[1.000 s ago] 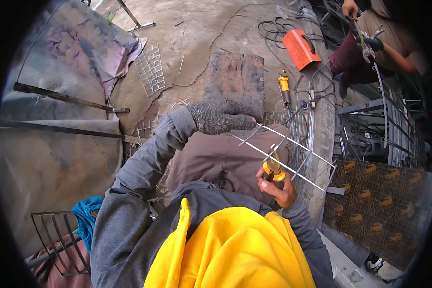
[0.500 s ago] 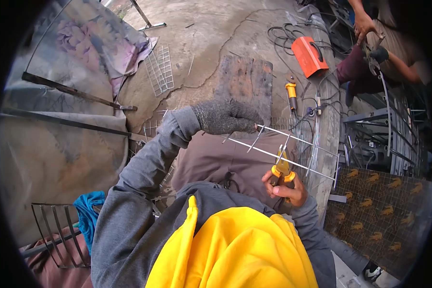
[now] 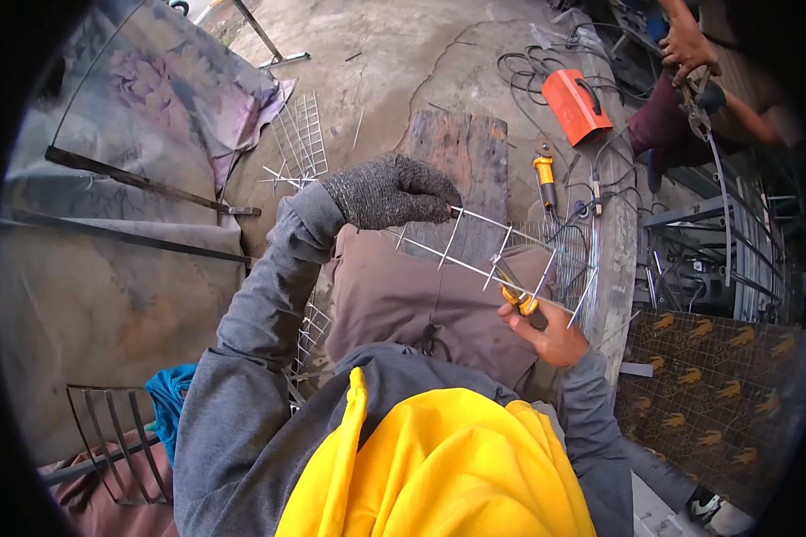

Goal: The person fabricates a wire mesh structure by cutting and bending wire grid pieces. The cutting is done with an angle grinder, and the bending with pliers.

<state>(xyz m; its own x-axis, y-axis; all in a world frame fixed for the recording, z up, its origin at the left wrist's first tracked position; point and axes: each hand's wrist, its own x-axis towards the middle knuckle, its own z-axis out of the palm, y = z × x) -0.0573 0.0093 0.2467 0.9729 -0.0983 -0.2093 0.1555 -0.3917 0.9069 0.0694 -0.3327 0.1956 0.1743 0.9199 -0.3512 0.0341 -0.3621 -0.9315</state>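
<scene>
My left hand (image 3: 390, 192), in a dark grey knitted glove, is closed around one end of a narrow welded wire grid (image 3: 450, 240). The grid slants down to the right above my lap, and its far cross wires stick out at angles. Bare, my right hand (image 3: 560, 338) grips a pair of pliers (image 3: 523, 304) with yellow and dark handles. The plier jaws point up and left and meet the grid near its lower long wire; whether they are clamped on it cannot be made out.
A wooden board (image 3: 475, 148) lies ahead on the concrete floor. Beyond it to the right are an orange-red machine (image 3: 576, 106) with cables and a yellow power tool (image 3: 545, 179). More wire grids (image 3: 309, 134) lie at left. Another person's hand (image 3: 690, 49) works at upper right.
My left hand has shifted left and slightly up with the grid. The pliers have turned from upright to a leftward slant, and the grid's right-hand cross wires now point differently.
</scene>
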